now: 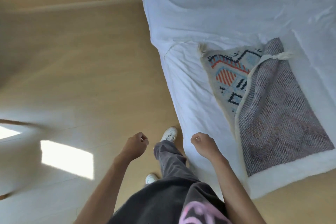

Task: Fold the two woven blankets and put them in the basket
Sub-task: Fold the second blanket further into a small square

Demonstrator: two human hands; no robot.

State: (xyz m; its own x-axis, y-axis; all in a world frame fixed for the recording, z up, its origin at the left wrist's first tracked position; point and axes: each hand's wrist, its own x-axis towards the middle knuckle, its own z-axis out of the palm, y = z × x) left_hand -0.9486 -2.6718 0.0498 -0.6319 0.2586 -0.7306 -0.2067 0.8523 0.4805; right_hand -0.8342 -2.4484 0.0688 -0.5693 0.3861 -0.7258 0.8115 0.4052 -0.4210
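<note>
Both hands are curled into loose fists and hold nothing: the left hand (135,144) hangs over the wooden floor (81,71), and the right hand (203,143) hangs over the near edge of a bed (190,23) covered in a white sheet. To the right of that hand, a woven blanket (272,111) lies on the bed, 1 side folded over to show its grey back, with a red, blue and black pattern beside it. Whether this is 1 blanket or 2 is hard to tell.
</note>
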